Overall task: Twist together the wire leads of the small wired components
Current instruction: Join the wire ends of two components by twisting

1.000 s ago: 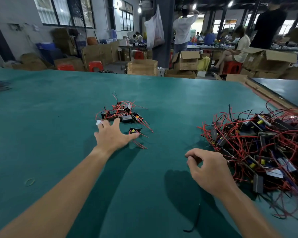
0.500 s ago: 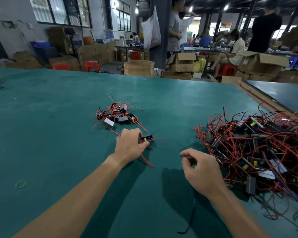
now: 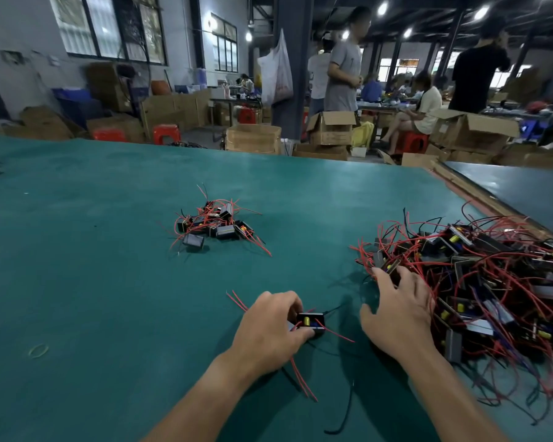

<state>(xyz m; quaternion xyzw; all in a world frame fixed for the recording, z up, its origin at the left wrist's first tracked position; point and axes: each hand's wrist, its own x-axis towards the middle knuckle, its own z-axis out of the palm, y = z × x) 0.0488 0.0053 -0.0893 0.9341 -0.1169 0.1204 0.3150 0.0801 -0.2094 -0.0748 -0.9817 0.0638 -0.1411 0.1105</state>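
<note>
On the green table [image 3: 93, 250], at about 6 o'clock in the view, the left hand [image 3: 268, 333] grasps a small black component [image 3: 310, 323], with fingers curled over its top and thumb against its near side. A yellow part shows on the face of the component, and its red leads [image 3: 302, 379] trail out from under the hand toward 5 o'clock and 10 o'clock. Just beside it at 3 o'clock, the right hand [image 3: 396, 317] lies released, its fingers spread and relaxed, and the fingertips rest on the near edge of the large pile [image 3: 492, 282] of components and tangled red wires that fills the table's 3 o'clock side. A small pile [image 3: 213, 223] of the same parts sits well apart, at 11 o'clock from the left hand. A rubber band [image 3: 38, 350] lies at 9 o'clock, and a loose black wire [image 3: 345, 409] lies between the forearms. Beyond the far edge, at 12 o'clock, stand cardboard boxes [image 3: 253, 138].
</note>
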